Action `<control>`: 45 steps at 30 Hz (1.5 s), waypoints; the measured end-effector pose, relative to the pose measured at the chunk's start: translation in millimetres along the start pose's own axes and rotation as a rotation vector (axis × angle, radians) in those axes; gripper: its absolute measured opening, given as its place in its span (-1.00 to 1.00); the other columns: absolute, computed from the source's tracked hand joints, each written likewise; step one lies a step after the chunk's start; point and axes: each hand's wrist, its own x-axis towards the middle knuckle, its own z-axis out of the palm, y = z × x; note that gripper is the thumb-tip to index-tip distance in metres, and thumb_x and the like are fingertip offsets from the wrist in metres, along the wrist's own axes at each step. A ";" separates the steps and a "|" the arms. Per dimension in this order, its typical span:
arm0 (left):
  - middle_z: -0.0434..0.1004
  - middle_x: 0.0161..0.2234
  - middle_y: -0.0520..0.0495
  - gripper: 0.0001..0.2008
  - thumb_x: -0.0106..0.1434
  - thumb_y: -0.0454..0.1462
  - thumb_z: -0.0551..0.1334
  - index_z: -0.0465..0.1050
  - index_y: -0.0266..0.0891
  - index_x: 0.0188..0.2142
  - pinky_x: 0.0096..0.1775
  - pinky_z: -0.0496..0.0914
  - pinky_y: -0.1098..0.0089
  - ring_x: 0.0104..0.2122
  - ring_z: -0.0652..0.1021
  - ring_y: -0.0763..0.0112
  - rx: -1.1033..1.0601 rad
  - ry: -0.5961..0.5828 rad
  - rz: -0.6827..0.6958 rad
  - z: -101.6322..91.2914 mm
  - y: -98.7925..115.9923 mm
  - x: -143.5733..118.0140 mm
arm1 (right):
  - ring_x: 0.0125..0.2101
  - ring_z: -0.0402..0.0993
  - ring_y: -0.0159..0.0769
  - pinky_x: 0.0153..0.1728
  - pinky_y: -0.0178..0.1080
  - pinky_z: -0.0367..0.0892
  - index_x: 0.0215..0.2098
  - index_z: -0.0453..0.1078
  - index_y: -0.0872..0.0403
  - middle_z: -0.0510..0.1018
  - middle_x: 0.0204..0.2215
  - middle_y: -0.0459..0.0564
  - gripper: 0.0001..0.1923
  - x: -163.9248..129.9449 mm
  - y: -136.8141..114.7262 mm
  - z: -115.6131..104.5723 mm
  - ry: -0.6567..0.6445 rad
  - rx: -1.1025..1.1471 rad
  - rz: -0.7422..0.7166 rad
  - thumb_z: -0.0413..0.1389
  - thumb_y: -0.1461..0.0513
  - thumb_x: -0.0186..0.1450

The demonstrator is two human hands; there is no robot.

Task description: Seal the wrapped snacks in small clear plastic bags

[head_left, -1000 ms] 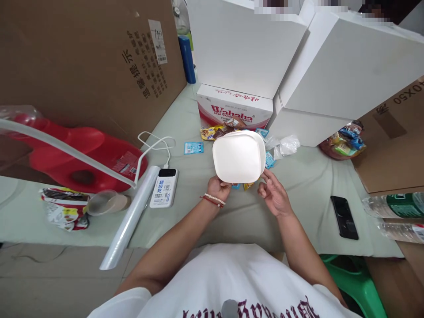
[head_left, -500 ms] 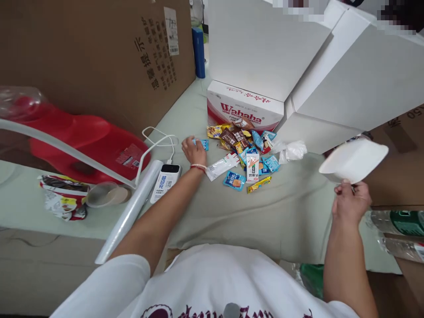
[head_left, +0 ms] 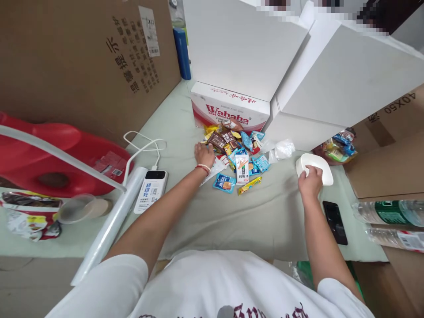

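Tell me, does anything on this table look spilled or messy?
Yes. A loose heap of snack packets lies scattered on the cloth in front of the Wahaha box, overlapping at all angles. The left hand touches its edge; the right hand rests on a white dish set apart from it.
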 end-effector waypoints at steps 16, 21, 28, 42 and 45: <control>0.57 -0.23 -0.07 -0.76 0.44 -0.08 0.19 0.53 -0.16 -0.18 -0.16 0.52 0.33 -0.23 0.59 0.33 -0.247 -0.372 0.011 -144.0 22.1 -198.1 | -0.58 0.21 -0.41 -0.56 -0.32 0.19 -0.31 0.41 0.03 0.49 -0.48 -0.08 -0.56 -51.7 -113.3 24.9 -0.364 0.742 0.206 0.15 -0.16 0.29; 0.56 -0.03 -0.18 -0.66 0.29 -0.05 0.36 0.53 -0.16 -0.03 -0.10 0.53 0.27 -0.08 0.57 0.23 -0.421 -0.353 0.138 -97.9 55.5 -198.9 | -0.69 -0.07 -0.62 -0.73 -0.47 -0.09 -0.41 0.32 0.03 0.41 -0.56 -0.22 -0.47 -154.2 -159.9 -12.8 -0.767 1.425 0.568 0.52 -0.02 -0.02; 0.56 -0.38 -0.05 -0.69 0.40 -0.07 0.24 0.57 -0.24 -0.32 -0.26 0.41 0.37 -0.36 0.51 0.37 -0.567 -0.563 0.080 -53.6 65.2 -178.8 | -0.69 -0.09 -0.64 -0.73 -0.54 -0.11 -0.43 0.30 0.05 0.26 -0.64 -0.30 -0.45 -171.8 -173.6 -43.9 -0.838 1.545 0.692 0.55 0.02 -0.02; 0.58 -0.38 -0.04 -0.62 0.20 0.06 0.38 0.58 -0.23 -0.33 -0.21 0.36 0.34 -0.35 0.48 0.35 -0.751 -0.531 -0.226 -59.0 60.6 -195.9 | -0.69 -0.06 -0.55 -0.73 -0.46 -0.09 -0.45 0.30 0.03 0.22 -0.64 -0.26 -0.43 -176.5 -172.6 -29.0 -1.043 1.479 0.558 0.39 -0.21 0.12; 0.56 -0.40 -0.01 -0.60 0.11 0.04 0.45 0.56 -0.26 -0.35 -0.23 0.36 0.38 -0.37 0.47 0.40 -0.836 -0.487 -0.357 -57.5 56.5 -197.7 | -0.47 0.33 -0.42 -0.50 -0.39 0.27 -0.27 0.47 0.02 0.48 -0.43 -0.12 -0.48 -182.6 -177.0 -30.0 -0.876 1.365 0.331 0.41 -0.19 0.11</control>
